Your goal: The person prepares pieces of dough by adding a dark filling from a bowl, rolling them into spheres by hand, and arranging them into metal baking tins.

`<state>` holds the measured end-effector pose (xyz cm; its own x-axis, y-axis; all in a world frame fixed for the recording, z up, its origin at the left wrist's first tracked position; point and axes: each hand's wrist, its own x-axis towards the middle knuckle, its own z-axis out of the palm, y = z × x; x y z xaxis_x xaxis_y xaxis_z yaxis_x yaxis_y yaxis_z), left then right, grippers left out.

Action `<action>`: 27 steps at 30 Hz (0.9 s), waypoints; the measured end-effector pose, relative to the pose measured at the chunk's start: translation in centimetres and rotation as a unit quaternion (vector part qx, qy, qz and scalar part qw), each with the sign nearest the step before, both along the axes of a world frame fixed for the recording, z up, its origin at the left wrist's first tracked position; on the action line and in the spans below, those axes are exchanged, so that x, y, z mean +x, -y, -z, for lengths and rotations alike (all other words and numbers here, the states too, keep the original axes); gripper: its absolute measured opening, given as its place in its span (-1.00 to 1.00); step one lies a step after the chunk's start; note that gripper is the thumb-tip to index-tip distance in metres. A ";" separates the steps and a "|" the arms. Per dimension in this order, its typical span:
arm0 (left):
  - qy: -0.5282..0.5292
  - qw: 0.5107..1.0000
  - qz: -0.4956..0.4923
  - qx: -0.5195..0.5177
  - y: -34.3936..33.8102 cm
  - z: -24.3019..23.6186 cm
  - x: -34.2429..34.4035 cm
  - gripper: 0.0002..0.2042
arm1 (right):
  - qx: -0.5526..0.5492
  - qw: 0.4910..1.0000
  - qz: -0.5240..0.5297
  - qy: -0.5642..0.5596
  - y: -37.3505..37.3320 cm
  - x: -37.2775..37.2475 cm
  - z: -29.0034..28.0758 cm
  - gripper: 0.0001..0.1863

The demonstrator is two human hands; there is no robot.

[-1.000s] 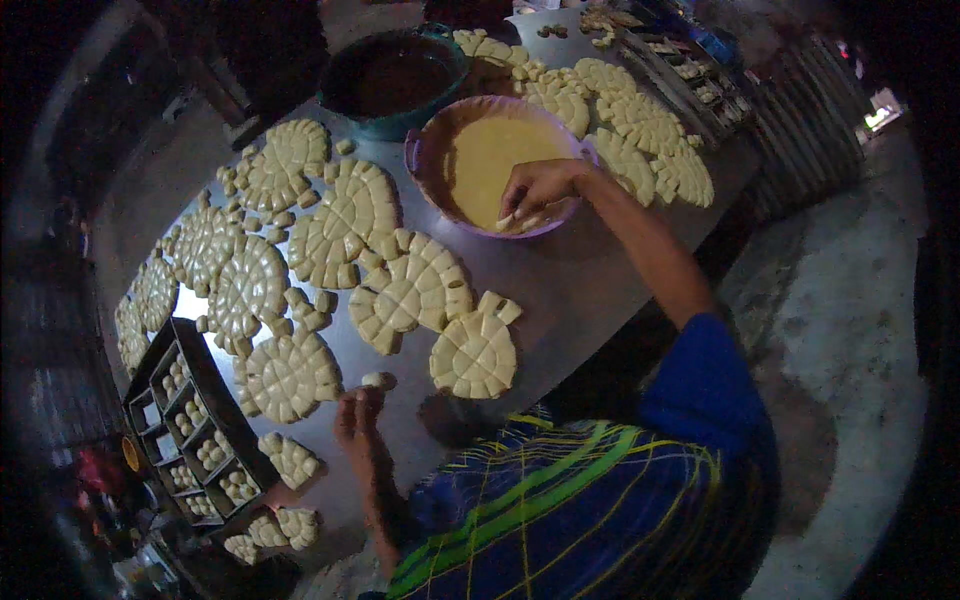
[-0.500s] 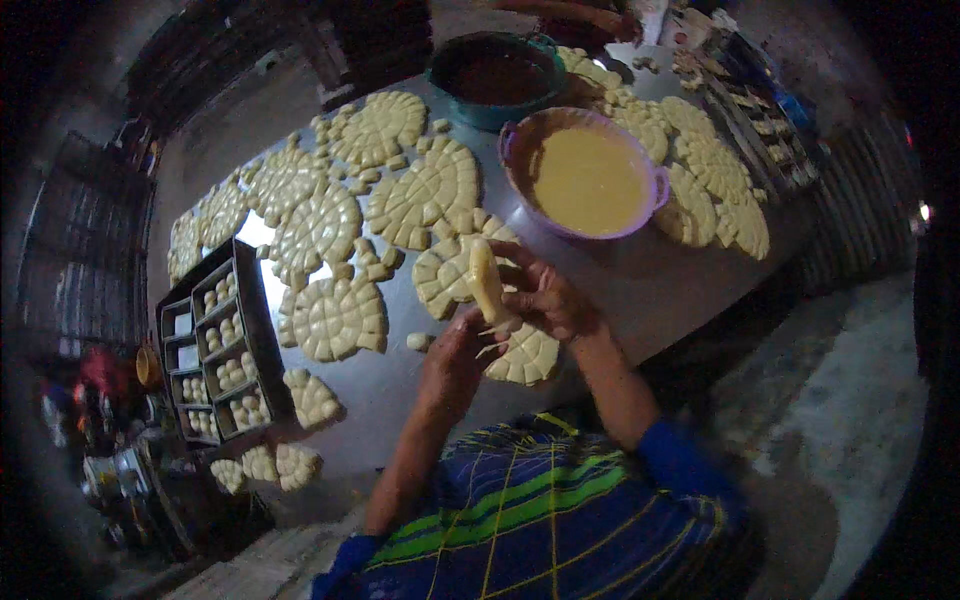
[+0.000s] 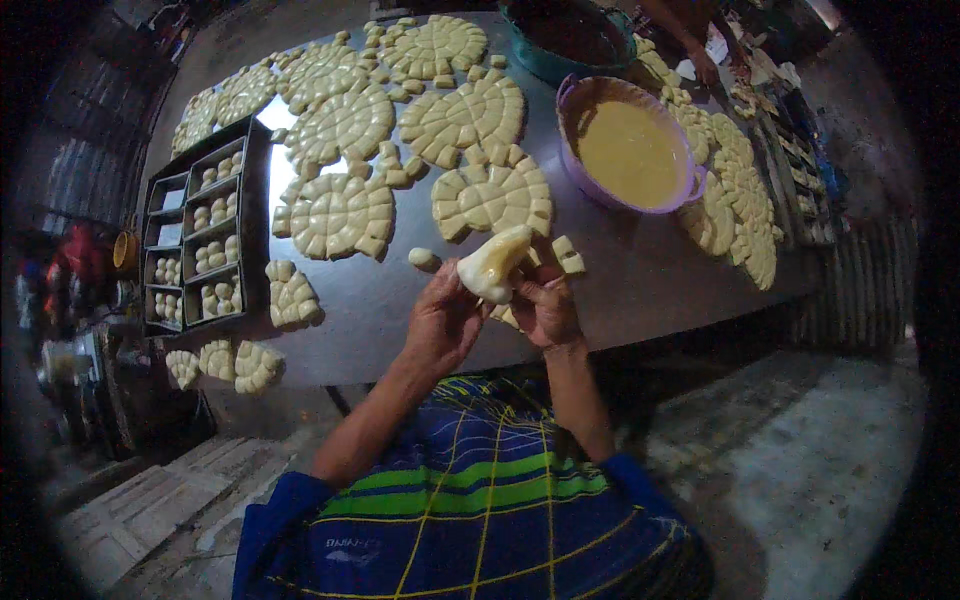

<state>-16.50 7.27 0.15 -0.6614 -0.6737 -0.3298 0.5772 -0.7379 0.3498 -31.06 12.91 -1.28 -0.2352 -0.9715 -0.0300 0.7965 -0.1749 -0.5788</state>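
Both my hands meet over the near edge of the dark table (image 3: 640, 280), holding one pale piece of dough (image 3: 493, 262) with yellow filling on it. My left hand (image 3: 440, 320) cups the dough from the left. My right hand (image 3: 545, 305) pinches it from the right. Just beyond my hands lie round cut dough discs (image 3: 492, 195) and small loose dough pieces (image 3: 568, 255). A purple bowl of yellow filling (image 3: 632, 150) stands farther to the right.
Several cut dough rounds (image 3: 345, 210) cover the table. A black multi-compartment baking tray (image 3: 205, 235) with shaped pieces sits at the left. A teal bowl of dark filling (image 3: 570, 38) is at the far edge. Another person's hand (image 3: 705, 65) works at the far right.
My right hand came back from the purple bowl and joined my left hand. Both now hold the dough piece closer to my body, folded around the yellow filling.
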 end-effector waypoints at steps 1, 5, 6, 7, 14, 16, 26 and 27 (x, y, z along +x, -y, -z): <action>-0.010 0.999 0.022 -0.020 0.2 0.3 0.8 -0.76 | 0.013 1.000 0.013 -0.024 -0.2 0.1 0.2 -0.45; 0.066 0.998 -0.013 -0.011 0.5 0.1 1.0 -0.70 | 0.001 0.977 0.057 -0.204 -0.8 0.1 0.6 -0.63; 0.065 0.998 -0.022 -0.009 0.5 -0.7 1.0 -0.71 | -0.019 0.955 0.064 -0.287 -0.8 0.1 0.6 -0.64; 0.064 0.997 -0.031 -0.008 0.5 -1.1 1.1 -0.71 | -0.021 0.928 0.066 -0.367 -1.1 0.0 0.3 -0.64; 0.187 0.974 -0.006 -0.129 0.1 -1.6 2.7 -0.76 | -0.118 0.596 0.116 -0.785 -1.2 0.6 -3.3 -0.58; 0.200 0.967 -0.022 -0.159 -0.3 -1.5 3.2 -0.79 | -0.145 0.553 0.100 -0.815 -1.2 0.6 -3.4 -0.60; 0.268 0.878 0.142 -0.369 0.1 -2.7 5.8 -0.80 | -0.075 0.679 -0.091 -0.725 0.4 -1.2 -6.8 -0.74; 0.272 0.868 0.143 -0.389 0.1 -3.1 6.0 -0.79 | -0.075 0.680 -0.121 -0.719 0.8 -1.5 -6.7 -0.74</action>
